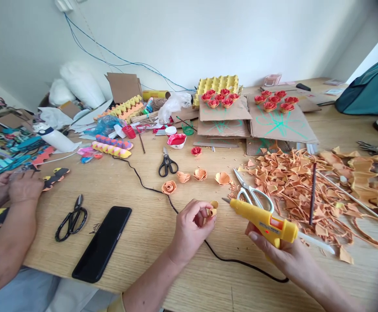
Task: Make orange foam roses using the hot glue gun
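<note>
My left hand (193, 227) pinches a small orange paper flower piece (212, 208) above the wooden table (137, 186). My right hand (275, 249) grips a yellow glue gun (263, 220), its nozzle pointing left toward the piece, a short gap away. The gun's black cord (227, 259) runs under my hands and off toward the back. Just beyond my hands lie finished orange paper roses (169, 187) in a row and white-handled scissors (253, 195).
A heap of orange paper scraps (302, 186) covers the right side. Red roses (219, 98) sit on cardboard sheets at the back. Black scissors (167, 164), small shears (72, 218) and a phone (102, 242) lie left of centre. Another person's hands (15, 188) work at the far left.
</note>
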Available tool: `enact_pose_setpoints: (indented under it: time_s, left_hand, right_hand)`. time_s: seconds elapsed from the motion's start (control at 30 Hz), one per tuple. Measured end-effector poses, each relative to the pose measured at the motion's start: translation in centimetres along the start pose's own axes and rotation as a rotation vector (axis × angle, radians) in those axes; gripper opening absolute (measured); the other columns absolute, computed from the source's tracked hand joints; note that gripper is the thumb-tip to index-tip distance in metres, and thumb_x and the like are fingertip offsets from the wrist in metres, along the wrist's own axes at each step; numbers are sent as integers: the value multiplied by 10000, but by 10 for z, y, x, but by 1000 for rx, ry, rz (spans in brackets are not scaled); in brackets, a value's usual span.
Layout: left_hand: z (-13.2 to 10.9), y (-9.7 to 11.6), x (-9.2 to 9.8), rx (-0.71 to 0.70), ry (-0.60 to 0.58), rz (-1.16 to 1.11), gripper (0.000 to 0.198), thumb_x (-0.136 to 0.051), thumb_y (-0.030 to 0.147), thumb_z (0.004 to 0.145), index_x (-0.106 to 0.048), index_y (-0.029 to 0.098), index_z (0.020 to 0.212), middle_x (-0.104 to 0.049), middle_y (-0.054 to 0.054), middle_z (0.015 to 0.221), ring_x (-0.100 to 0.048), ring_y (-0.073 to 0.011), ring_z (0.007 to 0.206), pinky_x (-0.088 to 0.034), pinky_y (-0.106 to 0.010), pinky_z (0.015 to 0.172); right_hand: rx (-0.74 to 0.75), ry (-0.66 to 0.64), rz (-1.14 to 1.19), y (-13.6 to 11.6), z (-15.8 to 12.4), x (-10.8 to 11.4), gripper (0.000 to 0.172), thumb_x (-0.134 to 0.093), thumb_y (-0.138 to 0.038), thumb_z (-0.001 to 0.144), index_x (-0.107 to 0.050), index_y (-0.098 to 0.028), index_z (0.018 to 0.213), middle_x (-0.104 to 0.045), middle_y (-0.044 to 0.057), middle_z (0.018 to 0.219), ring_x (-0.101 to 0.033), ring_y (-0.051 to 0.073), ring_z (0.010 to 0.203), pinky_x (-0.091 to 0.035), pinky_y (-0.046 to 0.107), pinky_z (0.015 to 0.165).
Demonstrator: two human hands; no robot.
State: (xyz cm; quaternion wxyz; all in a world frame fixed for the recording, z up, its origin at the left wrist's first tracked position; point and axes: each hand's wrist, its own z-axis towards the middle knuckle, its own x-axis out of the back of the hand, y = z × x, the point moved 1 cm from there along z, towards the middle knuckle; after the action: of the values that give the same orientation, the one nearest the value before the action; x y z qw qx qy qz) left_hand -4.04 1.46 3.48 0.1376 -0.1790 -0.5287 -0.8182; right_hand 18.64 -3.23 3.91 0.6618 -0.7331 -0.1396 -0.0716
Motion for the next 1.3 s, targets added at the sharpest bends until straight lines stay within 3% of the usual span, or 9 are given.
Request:
enact_pose_setpoints:
  time_s: [0.2,0.5,0.7,1.3]
  left_hand:
    - [0,4,2,-27,29,6,128,-653,94,819,-648,166,925,-515,40,718,-455,-60,531,-399,-167,498]
    - [0,5,3,-28,37,-9,153,-663,89,808,-646,167,938,-520,53,675,-462,-59,511,-409,-160,487]
    - [-1,7,2,-47,27,-18,155,-663,91,818,-653,170,951,-551,43,683,-488,-66,518,-431,-165,492]
    - [-1,6,2,-70,13,-33,169,-661,75,824,-662,169,964,-575,29,700,-531,-75,548,-461,-171,518]
  right_hand:
    - [-72,-8,62,12,-9,-8,451,-648,-644,828,-738,-209,905,-739,51,785,-701,238,741,-605,313,703]
    - [-84,-11,68,-7,-14,-12,582,-607,-765,790,-755,-208,873,-720,48,752,-674,234,716,-612,340,741]
    - [-88,-27,73,-6,-10,-9,549,-625,-736,793,-772,-223,919,-754,62,792,-706,260,767,-620,333,736]
    - [-89,-26,-31,0,-9,-7,448,-633,-647,815,-768,-222,856,-693,22,678,-640,209,631,-597,293,609]
